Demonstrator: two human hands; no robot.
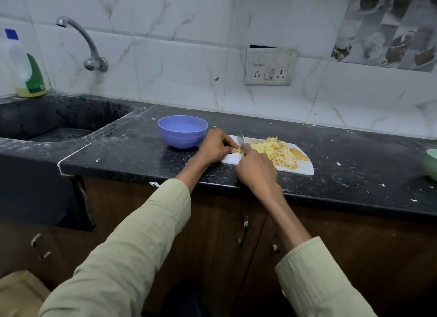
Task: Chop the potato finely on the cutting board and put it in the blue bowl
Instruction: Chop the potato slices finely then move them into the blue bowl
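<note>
Both hands are working on the cutting board (305, 169): left hand (216, 146) pinching the last potato piece (238, 150), right hand (256, 167) gripping the knife (240, 140). Most potato is lying chopped (275, 151) on the board; beside the board, the blue bowl (182, 131) is waiting unfilled.

Blue bowl (182, 131), white cutting board (302, 168), yellow potato (276, 152), speckled black counter (132, 151).

Two bowls (182, 131) (431, 163), one cutting board (303, 167), one knife (241, 140).

White marble-patterned wall tiles (179, 56) back a speckled black stone counter (354, 170); curved chrome wall tap (88, 47) at ten o'clock, white switchboard (269, 67) at one o'clock.
</note>
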